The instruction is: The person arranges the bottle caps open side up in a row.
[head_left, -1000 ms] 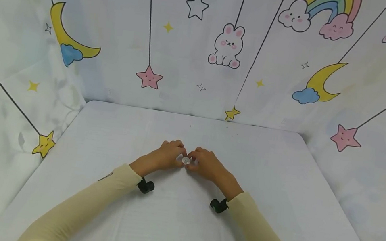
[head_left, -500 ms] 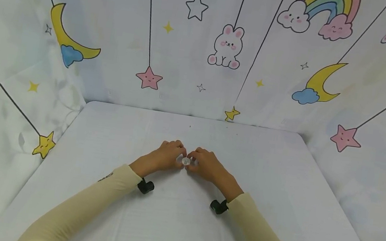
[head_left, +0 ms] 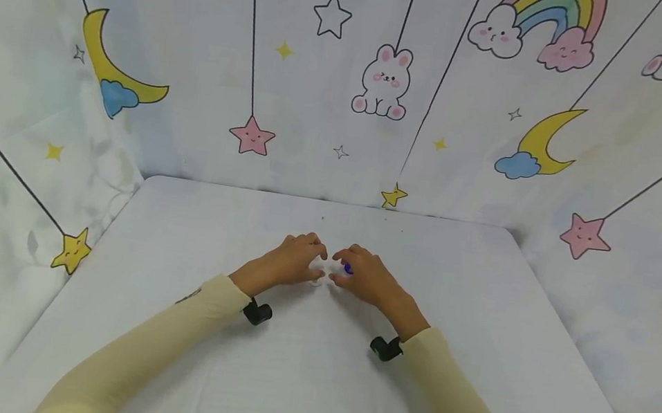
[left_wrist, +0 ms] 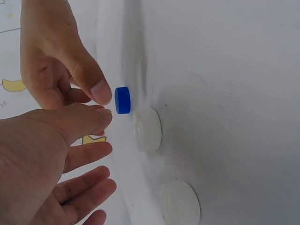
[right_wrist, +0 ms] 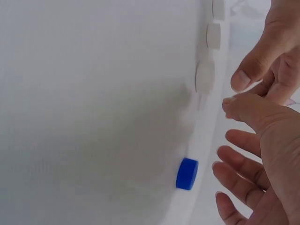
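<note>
Blue cap (head_left: 348, 269) lying free on the bench (head_left: 477, 337) at 10 o'clock of the right hand (head_left: 368, 281), both it and the left hand (head_left: 289, 262) loosely spread, gripping nothing: pinch by the rim, lift straight, avoid nudging the white disc (left_wrist: 147, 129) just beside.

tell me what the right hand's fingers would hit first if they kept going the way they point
Probably the small blue cap: in the right wrist view it lies just beyond the right hand fingertips, apart from them. Depth is unclear; they might pass over it.
</note>
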Demonstrator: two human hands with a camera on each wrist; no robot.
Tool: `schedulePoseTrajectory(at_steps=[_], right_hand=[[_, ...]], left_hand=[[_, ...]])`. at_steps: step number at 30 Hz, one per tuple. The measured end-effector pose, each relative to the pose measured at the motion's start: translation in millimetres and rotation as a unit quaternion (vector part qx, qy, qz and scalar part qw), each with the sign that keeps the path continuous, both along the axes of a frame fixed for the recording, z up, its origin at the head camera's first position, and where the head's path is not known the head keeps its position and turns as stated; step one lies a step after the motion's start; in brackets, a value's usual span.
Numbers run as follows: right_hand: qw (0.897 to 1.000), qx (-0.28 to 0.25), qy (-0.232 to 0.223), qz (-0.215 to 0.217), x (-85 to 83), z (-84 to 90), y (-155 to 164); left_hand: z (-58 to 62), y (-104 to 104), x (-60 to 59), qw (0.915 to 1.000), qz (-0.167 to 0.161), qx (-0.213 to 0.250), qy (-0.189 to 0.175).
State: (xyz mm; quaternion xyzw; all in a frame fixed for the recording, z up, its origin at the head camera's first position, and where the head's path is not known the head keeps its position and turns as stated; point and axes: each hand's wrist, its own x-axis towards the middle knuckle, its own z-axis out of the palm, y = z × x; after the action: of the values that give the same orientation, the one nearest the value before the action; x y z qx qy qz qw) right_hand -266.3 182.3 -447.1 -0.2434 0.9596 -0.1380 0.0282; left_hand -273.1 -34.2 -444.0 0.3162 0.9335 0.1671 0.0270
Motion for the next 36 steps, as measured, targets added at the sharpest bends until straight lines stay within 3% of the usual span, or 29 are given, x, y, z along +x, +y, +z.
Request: schedulePoseTrajectory(at_steps=[13, 21, 36], right_hand=[[0.997, -0.001, -0.051, -0.061, -6.4, 0.7, 27.5], [0.996, -0.011, -0.056, -0.062, -9.5, -4.5, 38.2], [0.999, -0.003, -0.035, -0.04, -12.8, -10.5, 37.6]], left_hand=[[-3.1, 33.1, -17.1, 0.9994, 0.005, -0.019, -0.029], [-6.7, 52.0, -27.2, 0.999, 0.005, -0.035, -0.027], [-11.2, 69.1, -31.7, 0.9976, -0.004, -0.069, -0.005]])
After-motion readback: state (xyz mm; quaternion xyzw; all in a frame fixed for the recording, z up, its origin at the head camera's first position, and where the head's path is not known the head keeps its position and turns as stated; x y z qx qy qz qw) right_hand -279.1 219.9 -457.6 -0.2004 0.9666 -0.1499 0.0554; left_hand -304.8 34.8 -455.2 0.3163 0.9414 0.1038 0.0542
